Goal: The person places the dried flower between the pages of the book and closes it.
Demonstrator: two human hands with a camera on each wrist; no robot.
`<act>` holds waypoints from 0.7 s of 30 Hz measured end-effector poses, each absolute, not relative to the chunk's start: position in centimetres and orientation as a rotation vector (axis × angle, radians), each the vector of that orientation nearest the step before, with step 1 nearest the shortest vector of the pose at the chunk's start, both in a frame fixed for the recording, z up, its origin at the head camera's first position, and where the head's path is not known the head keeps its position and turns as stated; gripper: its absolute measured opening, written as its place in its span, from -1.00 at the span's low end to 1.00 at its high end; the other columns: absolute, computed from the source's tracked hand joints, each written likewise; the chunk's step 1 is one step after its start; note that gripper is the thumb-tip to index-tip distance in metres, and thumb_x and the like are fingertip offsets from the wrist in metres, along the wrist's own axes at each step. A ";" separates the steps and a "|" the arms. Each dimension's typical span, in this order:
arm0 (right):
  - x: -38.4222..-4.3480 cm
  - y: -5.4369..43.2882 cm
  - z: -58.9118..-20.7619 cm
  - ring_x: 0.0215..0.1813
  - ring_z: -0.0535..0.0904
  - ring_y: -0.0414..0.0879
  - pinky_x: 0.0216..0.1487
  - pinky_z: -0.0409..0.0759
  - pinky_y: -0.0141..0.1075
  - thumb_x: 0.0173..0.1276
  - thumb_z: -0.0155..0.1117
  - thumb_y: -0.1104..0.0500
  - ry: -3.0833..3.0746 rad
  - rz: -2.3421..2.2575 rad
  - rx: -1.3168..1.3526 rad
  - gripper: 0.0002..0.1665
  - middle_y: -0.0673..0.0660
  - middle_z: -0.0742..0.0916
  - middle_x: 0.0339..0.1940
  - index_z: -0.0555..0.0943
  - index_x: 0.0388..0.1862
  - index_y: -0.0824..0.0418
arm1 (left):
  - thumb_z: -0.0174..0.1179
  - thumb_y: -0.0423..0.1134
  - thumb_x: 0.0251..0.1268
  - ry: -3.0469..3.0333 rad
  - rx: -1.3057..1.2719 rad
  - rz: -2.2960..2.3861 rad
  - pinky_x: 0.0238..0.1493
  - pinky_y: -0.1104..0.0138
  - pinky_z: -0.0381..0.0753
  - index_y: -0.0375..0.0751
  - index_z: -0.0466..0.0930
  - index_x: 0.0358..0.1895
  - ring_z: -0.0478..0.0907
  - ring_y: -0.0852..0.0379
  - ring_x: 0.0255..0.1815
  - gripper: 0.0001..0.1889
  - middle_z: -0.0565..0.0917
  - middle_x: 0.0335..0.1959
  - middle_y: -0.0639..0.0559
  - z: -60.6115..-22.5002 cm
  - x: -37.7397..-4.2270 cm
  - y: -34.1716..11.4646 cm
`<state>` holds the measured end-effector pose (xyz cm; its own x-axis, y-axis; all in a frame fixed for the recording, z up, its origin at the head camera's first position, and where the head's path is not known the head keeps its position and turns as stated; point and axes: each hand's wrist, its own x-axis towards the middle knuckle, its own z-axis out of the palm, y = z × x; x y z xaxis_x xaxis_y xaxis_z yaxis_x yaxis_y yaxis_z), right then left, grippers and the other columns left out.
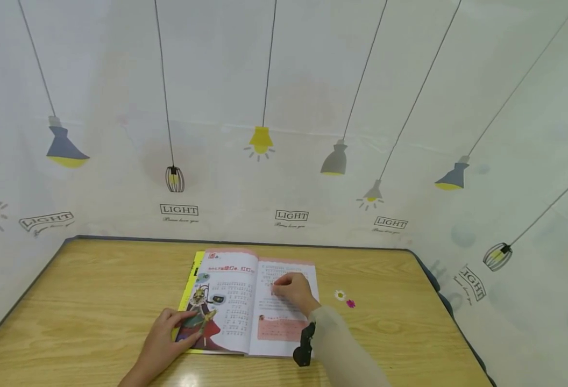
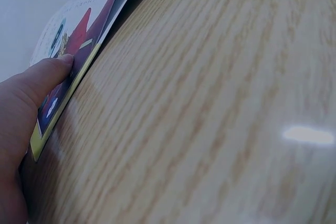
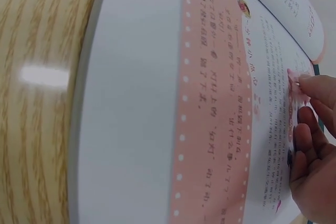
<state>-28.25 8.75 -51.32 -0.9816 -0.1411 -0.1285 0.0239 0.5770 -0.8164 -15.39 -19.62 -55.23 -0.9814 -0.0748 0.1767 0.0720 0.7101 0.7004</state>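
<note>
An open book (image 1: 238, 328) with printed pages and a cartoon picture lies on the table. My left hand (image 1: 165, 330) rests on the left page's lower outer edge, over the picture; in the left wrist view its thumb (image 2: 52, 74) presses on the page. Above the right page, my right hand (image 1: 293, 290) pinches a small pale pink flower (image 3: 295, 83) between thumb and forefinger. The flower is partly hidden by the fingertips, close to the printed text. To the right of the book lie a small white flower (image 1: 340, 295) and a magenta flower (image 1: 350, 304).
The wooden table (image 1: 95, 290) has a dark edge along the back and sides. Behind it stands a pale wall covering (image 1: 216, 134) printed with hanging lamps. A yellow cover (image 1: 194, 269) sticks out under the book's left side.
</note>
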 end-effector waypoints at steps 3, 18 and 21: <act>-28.2 8.7 -51.5 -0.38 0.47 -0.13 -0.31 0.45 -0.29 0.10 0.37 0.25 2.639 -1.368 -0.108 -0.90 0.05 0.62 -0.43 0.65 -0.39 0.25 | 0.43 -0.04 -0.11 -2.727 0.007 -1.118 -0.25 0.26 0.36 -0.10 0.62 -0.04 0.32 0.16 -0.30 -0.52 0.37 -0.28 0.05 -55.3 -15.4 -19.6; -27.7 8.6 -51.5 -0.40 0.44 -0.13 -0.35 0.41 -0.31 0.12 0.36 0.25 2.675 -1.372 -0.104 -0.87 0.04 0.58 -0.46 0.64 -0.33 0.25 | 0.41 0.02 -0.10 -2.743 0.023 -1.111 -0.27 0.28 0.33 -0.10 0.62 -0.03 0.29 0.15 -0.30 -0.50 0.36 -0.28 0.05 -55.3 -15.4 -19.5; -27.9 8.7 -51.6 -0.39 0.44 -0.13 -0.34 0.41 -0.32 0.11 0.36 0.25 2.663 -1.379 -0.105 -0.85 0.04 0.57 -0.44 0.64 -0.31 0.24 | 0.42 0.00 -0.11 -2.733 0.012 -1.103 -0.27 0.28 0.33 -0.11 0.62 -0.04 0.29 0.15 -0.30 -0.50 0.37 -0.28 0.06 -55.3 -15.4 -19.5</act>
<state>-27.91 8.74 -51.57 -0.9876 -0.1264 -0.0932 0.0031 0.5774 -0.8164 -15.36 -19.53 -55.31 -0.9811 -0.0800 0.1763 0.0649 0.7223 0.6885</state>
